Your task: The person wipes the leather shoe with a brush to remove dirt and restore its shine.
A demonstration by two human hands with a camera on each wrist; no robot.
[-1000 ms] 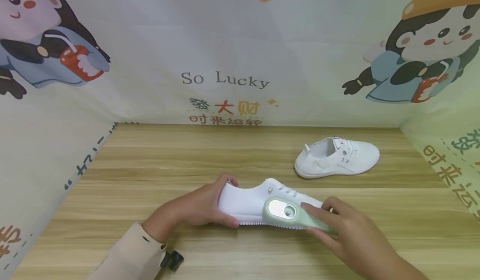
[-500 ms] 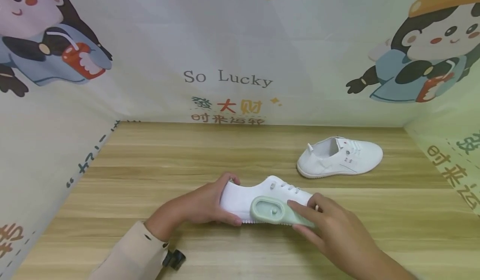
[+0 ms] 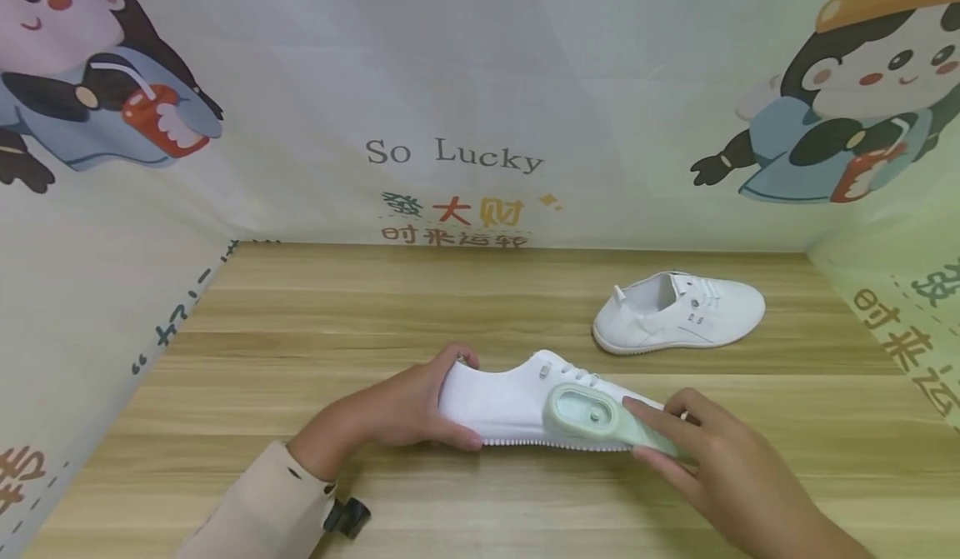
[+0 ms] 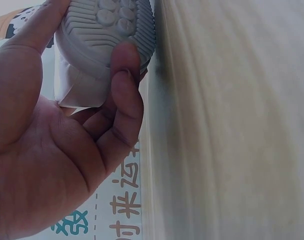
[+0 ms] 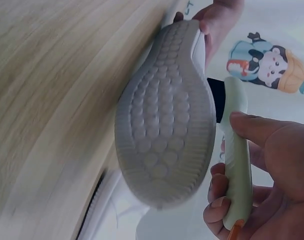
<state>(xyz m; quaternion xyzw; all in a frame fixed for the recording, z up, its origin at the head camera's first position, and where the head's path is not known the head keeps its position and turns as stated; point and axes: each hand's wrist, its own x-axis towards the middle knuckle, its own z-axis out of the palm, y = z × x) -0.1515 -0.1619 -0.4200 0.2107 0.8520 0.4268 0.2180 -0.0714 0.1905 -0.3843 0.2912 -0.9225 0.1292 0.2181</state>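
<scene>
Printed pale cloth walls (image 3: 300, 109), with cartoon figures (image 3: 847, 117) and "So Lucky" lettering (image 3: 454, 155), stand on three sides of a wood-grain tabletop (image 3: 345, 301). Beyond the right grip (image 3: 712, 459), near it and well apart from the left grip (image 3: 401, 409), a second white shoe (image 3: 678, 321) sits upright on the tabletop, a small pull tab (image 3: 619, 295) rising at its heel. Close to the left grip are a beige sleeve (image 3: 258, 509) and a black piece (image 3: 347, 517) at its cuff. The held shoe (image 3: 495, 401) lies between the two grips, tipped on its side; the left grip is curled round its heel, and its toe points toward the right grip, which partly hides it. The right grip pinches the handle of a pale green brush (image 3: 628, 430), whose smooth, rounded oval head has a recessed back and covers part of the smooth white upper. Dark bristles (image 5: 218, 100) meet the shoe's side. Facing the right wrist camera, the sole (image 5: 164, 115) shows round studs inside a finely ribbed edge.
</scene>
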